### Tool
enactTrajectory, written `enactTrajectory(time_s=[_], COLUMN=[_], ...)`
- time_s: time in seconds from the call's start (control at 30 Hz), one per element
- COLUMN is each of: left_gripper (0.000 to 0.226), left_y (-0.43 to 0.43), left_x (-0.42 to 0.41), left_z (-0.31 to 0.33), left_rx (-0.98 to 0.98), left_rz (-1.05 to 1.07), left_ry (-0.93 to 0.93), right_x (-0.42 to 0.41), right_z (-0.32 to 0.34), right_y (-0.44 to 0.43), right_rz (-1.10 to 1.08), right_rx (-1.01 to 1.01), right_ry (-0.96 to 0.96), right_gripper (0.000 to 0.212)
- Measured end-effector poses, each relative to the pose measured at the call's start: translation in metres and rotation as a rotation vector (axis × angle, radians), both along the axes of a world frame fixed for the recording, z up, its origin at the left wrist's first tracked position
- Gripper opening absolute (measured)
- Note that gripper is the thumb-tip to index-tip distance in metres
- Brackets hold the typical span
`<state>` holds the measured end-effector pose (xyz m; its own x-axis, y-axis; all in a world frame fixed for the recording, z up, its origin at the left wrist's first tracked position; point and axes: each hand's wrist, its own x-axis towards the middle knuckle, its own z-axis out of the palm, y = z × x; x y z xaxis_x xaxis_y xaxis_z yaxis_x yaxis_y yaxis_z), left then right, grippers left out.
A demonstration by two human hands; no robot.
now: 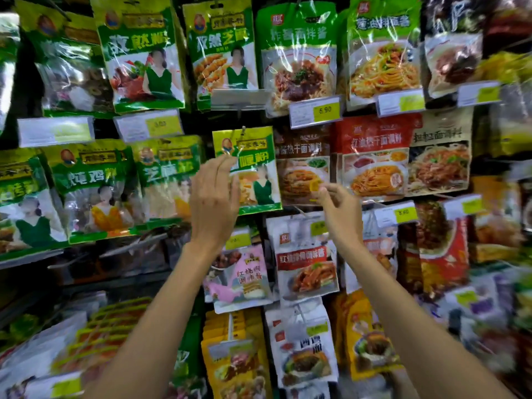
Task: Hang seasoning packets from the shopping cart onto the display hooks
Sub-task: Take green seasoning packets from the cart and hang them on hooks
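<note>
Left hand (214, 194) rests straight fingers on a green seasoning packet (259, 180) hanging from a display hook (243, 130), right hand (336, 203) beside it bunches its fingertips, on what I cannot tell, below a price tag (325, 110) reading 5.90.

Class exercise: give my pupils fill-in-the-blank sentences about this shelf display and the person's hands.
1. The left hand touches a ___ packet hanging from a hook.
2. The price tag under the top-row noodle packet reads ___.
3. The right hand is raised on the ___ side of the hooked packet.
Missing words: green; 5.90; right.
</note>
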<state>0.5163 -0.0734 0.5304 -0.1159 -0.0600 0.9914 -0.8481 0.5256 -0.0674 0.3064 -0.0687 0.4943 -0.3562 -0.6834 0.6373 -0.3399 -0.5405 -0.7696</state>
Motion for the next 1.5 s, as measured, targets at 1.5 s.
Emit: enactTrajectory(time_s=[1.5], left_gripper=[0.024], left_y=[0.124], left_x=[-0.588], left_z=[-0.634], left_rx=[1.838], left_rz=[-0.998], left_ry=[-0.909], right_x=[-0.324], right_z=[-0.622], right_y=[0.308], right_rz=[-1.184], right_rx=[1.884], right_ry=[-0.637], right_gripper=[0.021])
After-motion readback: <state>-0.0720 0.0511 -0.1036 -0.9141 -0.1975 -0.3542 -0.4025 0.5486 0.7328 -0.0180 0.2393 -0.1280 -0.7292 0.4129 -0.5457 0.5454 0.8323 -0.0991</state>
